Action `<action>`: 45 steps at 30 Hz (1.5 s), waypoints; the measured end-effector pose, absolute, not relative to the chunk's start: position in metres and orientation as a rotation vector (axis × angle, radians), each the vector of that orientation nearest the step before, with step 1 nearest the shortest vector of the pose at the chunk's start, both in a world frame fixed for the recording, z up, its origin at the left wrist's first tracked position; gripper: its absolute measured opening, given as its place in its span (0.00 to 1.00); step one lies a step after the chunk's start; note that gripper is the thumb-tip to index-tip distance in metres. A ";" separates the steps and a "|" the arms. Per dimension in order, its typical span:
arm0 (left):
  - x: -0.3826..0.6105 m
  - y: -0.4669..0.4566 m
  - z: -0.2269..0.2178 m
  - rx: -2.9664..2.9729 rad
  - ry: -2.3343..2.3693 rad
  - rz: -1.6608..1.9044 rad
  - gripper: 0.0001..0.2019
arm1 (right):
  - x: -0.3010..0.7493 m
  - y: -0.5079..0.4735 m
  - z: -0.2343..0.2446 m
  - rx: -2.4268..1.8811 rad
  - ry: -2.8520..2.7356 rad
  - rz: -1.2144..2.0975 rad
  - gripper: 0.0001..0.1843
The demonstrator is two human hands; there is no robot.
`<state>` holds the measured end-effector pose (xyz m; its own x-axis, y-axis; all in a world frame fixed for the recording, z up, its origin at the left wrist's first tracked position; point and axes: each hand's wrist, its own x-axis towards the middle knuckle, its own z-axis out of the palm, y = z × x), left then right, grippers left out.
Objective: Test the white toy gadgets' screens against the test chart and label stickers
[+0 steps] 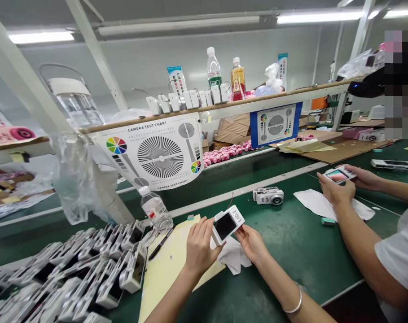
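Note:
My left hand (pixel 200 246) and my right hand (pixel 252 244) hold a white compact digital camera (pixel 226 225) by its sides, with its dark, unlit rear screen facing up. Beneath my hands lies a crumpled white cloth (pixel 232 256) on a sheet of yellow paper (pixel 166 273). A black pen (pixel 160 244) rests at the paper's far edge. To my left, several white cameras (pixel 72 273) lie packed in overlapping rows. Another white camera (pixel 268 195) stands on the green mat (pixel 291 242) beyond my right hand, with its lens facing right.
To the right, a co-worker's hands (pixel 336 186) hold a camera with a lit screen over white paper (pixel 325 204). A clear plastic water bottle (pixel 155 208) lies near the cameras. A camera test chart (pixel 150 150) hangs from a shelf (pixel 224 107) carrying bottles and white devices.

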<state>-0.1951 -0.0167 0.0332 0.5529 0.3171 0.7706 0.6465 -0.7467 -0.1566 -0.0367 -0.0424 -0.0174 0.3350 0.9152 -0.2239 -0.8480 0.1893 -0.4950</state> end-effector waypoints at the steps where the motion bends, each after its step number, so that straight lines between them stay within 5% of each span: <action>1: -0.190 -0.008 0.031 -2.395 -0.795 -1.065 0.25 | -0.032 -0.038 -0.018 -0.595 -0.137 1.224 0.06; 16: -0.113 0.135 -0.017 -2.688 -0.627 -1.070 0.26 | 0.023 0.030 -0.053 -0.742 -0.194 0.919 0.09; 28: -0.075 0.274 -0.022 -2.338 -1.563 -0.820 0.22 | 0.008 0.026 -0.063 -1.098 -0.719 0.667 0.07; 41: -0.066 0.244 0.010 -2.352 -1.458 -0.432 0.19 | 0.003 0.026 -0.049 -1.429 -1.021 0.478 0.11; 45: -0.009 0.187 0.029 -2.554 -1.049 -0.452 0.21 | -0.005 0.022 -0.046 -1.447 -1.146 0.311 0.13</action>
